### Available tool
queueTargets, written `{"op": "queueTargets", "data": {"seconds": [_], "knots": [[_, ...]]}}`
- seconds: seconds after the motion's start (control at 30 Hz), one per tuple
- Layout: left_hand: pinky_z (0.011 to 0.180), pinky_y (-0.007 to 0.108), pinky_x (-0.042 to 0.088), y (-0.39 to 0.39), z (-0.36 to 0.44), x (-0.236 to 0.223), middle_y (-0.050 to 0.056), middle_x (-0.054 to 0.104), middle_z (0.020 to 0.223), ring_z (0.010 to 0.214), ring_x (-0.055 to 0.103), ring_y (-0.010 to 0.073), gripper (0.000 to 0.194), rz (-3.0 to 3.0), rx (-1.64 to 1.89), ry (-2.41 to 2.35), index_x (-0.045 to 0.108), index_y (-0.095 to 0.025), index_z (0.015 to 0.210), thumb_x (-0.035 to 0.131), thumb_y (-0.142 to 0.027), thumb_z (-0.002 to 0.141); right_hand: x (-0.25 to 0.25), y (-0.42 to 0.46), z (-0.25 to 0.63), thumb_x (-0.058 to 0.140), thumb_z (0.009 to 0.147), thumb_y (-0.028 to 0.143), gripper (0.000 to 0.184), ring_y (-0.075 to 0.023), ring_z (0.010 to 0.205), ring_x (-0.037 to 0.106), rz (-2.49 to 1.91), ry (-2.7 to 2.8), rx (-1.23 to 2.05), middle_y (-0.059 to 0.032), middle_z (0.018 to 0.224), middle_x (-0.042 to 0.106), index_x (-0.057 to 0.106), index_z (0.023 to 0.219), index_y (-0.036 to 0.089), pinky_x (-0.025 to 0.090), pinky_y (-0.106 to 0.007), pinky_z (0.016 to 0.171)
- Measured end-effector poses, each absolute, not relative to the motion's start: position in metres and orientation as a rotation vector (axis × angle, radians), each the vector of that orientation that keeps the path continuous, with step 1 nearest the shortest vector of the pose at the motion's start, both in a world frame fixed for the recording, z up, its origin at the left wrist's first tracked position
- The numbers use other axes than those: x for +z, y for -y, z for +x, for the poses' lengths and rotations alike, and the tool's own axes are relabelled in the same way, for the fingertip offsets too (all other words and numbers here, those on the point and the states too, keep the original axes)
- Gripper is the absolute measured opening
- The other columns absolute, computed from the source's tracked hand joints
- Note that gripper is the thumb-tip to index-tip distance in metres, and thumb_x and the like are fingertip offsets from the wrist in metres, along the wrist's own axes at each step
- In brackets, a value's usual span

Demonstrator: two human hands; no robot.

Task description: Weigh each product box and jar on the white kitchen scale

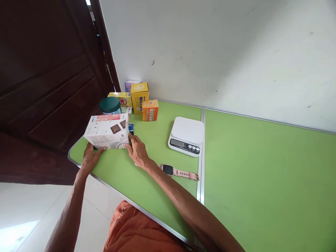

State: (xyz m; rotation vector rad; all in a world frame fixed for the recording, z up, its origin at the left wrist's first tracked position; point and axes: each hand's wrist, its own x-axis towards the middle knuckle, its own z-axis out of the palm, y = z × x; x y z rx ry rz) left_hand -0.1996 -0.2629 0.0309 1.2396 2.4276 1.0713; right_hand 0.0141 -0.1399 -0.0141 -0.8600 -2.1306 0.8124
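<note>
A white and pink carton (107,130) is at the table's left end, held between both my hands. My left hand (91,157) grips its lower front left corner, thumb along the bottom edge. The fingers of my right hand (137,149) press on the carton's right end, closed around that corner. Just behind that end a small blue box (131,128) shows in part. Near my right forearm lies a smartwatch (168,169) with a pink strap, partly hidden by the arm. A white kitchen scale (187,134) stands to the right of my hands.
Behind the carton are a tub with a dark green lid (109,104), a yellow box (140,97), an orange box (150,110), a flatter yellow box (123,99) and a purple box (131,85). A wall borders the green table (262,175); a dark door (47,80) stands left.
</note>
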Motion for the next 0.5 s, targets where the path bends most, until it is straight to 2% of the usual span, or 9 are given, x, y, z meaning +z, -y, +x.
{"op": "queueTargets", "data": {"seconds": [0.13,0.23,0.4,0.5], "knots": [[0.112,0.058,0.054,0.264,-0.193,0.029,0.021,0.069,0.133,0.129,0.065,0.043,0.072,1.198,1.062,-2.497,0.06,-0.016,0.127,0.076,-0.063,0.076,-0.019,0.139,0.014,0.06,0.102,0.022,0.05,-0.036,0.119,0.071,-0.87,2.141,0.814,-0.0223,0.135,0.07,0.056,0.152,0.013,0.061,-0.05,0.105],[0.109,0.058,0.056,0.268,-0.18,0.025,0.02,0.066,0.133,0.128,0.064,0.0411,0.075,1.161,1.105,-2.516,0.058,-0.015,0.132,0.078,-0.063,0.078,-0.023,0.142,0.021,0.062,0.101,0.018,0.053,-0.0344,0.122,0.071,-0.833,2.139,0.824,-0.0207,0.138,0.07,0.055,0.153,0.016,0.061,-0.049,0.108],[0.107,0.056,0.055,0.281,-0.155,0.016,0.021,0.058,0.141,0.131,0.061,0.0374,0.085,1.212,1.47,-2.545,0.047,-0.016,0.151,0.078,-0.057,0.084,-0.023,0.149,0.046,0.061,0.103,0.019,0.052,-0.0331,0.126,0.071,-0.744,2.131,0.905,-0.0183,0.14,0.07,0.056,0.154,0.022,0.062,-0.05,0.111],[0.106,0.055,0.055,0.294,-0.141,0.013,0.02,0.059,0.139,0.129,0.06,0.035,0.075,1.242,1.634,-2.66,0.049,-0.017,0.148,0.077,-0.053,0.089,-0.019,0.155,0.069,0.058,0.106,0.026,0.046,-0.0312,0.117,0.076,-0.713,2.094,0.983,-0.0175,0.138,0.071,0.058,0.152,0.023,0.067,-0.05,0.104]]}}
